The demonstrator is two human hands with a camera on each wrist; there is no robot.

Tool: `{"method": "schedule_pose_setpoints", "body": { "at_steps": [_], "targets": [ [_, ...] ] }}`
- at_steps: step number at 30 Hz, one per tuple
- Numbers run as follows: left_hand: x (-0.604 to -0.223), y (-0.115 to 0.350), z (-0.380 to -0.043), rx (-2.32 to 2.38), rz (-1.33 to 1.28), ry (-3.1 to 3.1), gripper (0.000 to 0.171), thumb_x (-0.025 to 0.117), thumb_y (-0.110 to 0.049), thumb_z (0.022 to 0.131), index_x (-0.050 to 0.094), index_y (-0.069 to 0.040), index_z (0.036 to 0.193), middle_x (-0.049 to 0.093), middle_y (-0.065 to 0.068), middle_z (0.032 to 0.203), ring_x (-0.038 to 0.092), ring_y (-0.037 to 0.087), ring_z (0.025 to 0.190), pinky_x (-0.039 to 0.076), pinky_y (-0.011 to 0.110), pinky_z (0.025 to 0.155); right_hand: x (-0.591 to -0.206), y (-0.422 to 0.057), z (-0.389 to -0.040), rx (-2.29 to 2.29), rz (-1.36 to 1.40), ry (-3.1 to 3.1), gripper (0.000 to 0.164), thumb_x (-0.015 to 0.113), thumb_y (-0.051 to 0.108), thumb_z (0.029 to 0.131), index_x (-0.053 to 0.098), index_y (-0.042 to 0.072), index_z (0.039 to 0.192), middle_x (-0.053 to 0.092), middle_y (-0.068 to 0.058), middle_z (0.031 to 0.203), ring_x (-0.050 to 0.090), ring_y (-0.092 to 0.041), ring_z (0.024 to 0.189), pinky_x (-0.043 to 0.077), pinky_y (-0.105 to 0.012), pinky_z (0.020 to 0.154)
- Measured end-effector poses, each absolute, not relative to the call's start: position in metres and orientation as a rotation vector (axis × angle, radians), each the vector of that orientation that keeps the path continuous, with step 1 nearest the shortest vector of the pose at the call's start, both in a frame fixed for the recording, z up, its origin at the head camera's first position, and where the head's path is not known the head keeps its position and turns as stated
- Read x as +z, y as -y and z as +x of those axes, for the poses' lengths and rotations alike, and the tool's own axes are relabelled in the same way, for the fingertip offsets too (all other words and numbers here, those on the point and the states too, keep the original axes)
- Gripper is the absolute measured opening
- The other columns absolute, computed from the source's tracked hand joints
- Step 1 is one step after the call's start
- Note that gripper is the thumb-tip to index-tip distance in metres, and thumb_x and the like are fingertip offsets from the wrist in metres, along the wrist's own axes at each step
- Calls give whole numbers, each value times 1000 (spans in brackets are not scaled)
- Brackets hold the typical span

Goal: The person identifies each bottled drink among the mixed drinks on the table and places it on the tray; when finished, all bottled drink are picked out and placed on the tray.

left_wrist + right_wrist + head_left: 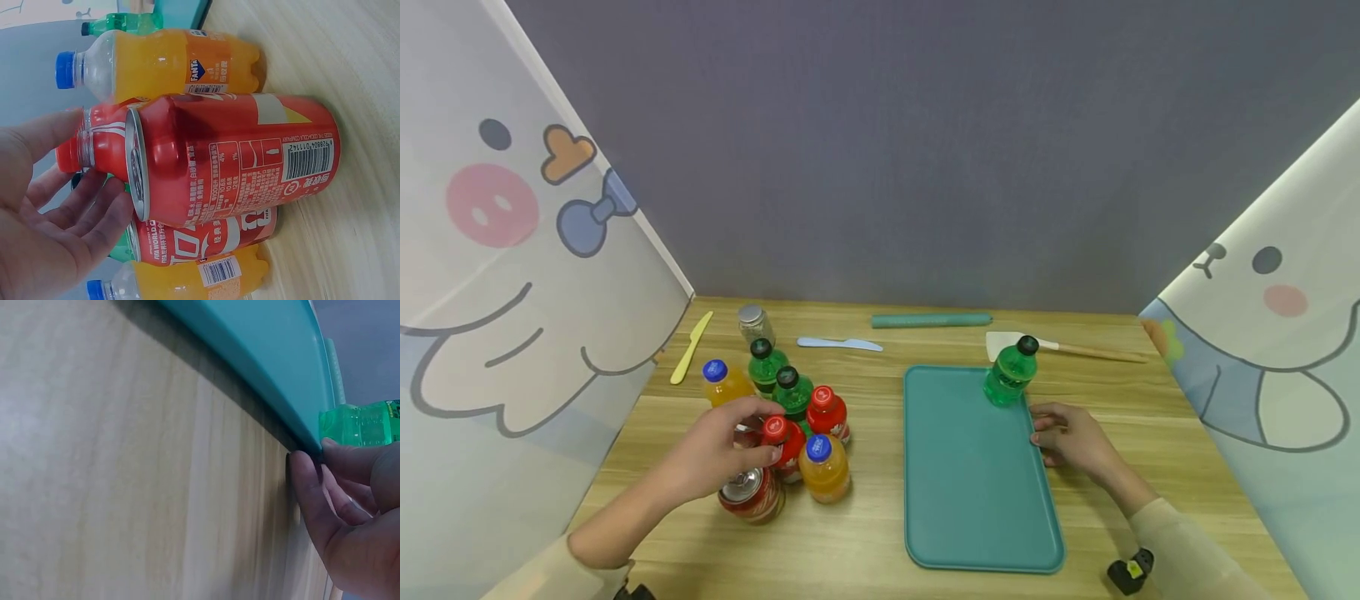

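On the left, my left hand (726, 450) reaches over a cluster of drinks, thumb and fingers around the neck of a red-capped cola bottle (785, 446). Two red cola cans (237, 156) stand beside that bottle, close under the palm. My right hand (1075, 442) pinches the right rim of a teal tray (977, 492), thumb above and a finger at its underside. A green soda bottle (1011, 372) with a black cap stands at the tray's back right corner, just beyond the right fingers.
Round the left hand stand orange soda bottles (825, 471), green bottles (767, 367) and another red-capped bottle (827, 412). Behind lie a glass jar (754, 323), a yellow knife (691, 348), a blue knife (840, 343), a teal rod (931, 320) and a spatula (1093, 352).
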State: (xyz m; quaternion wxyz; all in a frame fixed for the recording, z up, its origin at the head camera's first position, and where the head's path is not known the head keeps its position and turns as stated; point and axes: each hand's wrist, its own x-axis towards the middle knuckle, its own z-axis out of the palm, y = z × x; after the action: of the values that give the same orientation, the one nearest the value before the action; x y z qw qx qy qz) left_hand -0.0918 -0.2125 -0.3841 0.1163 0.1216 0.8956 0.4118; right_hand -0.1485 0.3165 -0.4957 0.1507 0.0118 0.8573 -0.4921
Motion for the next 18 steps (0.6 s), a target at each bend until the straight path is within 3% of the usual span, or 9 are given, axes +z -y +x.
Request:
{"method": "schedule_pose_setpoints", "body": {
  "at_steps": [12, 18],
  "targets": [
    [-387, 210, -91, 1234, 305, -2624, 40, 81, -10, 88, 65, -7, 124, 69, 6, 115, 68, 25, 107, 62, 33, 84, -499, -323, -146, -1487, 38, -2352, 57, 71, 5, 95, 48, -13, 144, 63, -29, 124, 72, -19, 93, 64, -37, 73],
    [-386, 209, -92, 1273, 279, -2580, 38, 81, -8, 88, 65, -8, 122, 69, 8, 114, 70, 27, 106, 63, 32, 78, -499, -326, -143, -1539, 28, -2301, 58, 69, 2, 95, 44, -15, 145, 60, -32, 129, 72, -19, 95, 64, -37, 75]
  ]
}}
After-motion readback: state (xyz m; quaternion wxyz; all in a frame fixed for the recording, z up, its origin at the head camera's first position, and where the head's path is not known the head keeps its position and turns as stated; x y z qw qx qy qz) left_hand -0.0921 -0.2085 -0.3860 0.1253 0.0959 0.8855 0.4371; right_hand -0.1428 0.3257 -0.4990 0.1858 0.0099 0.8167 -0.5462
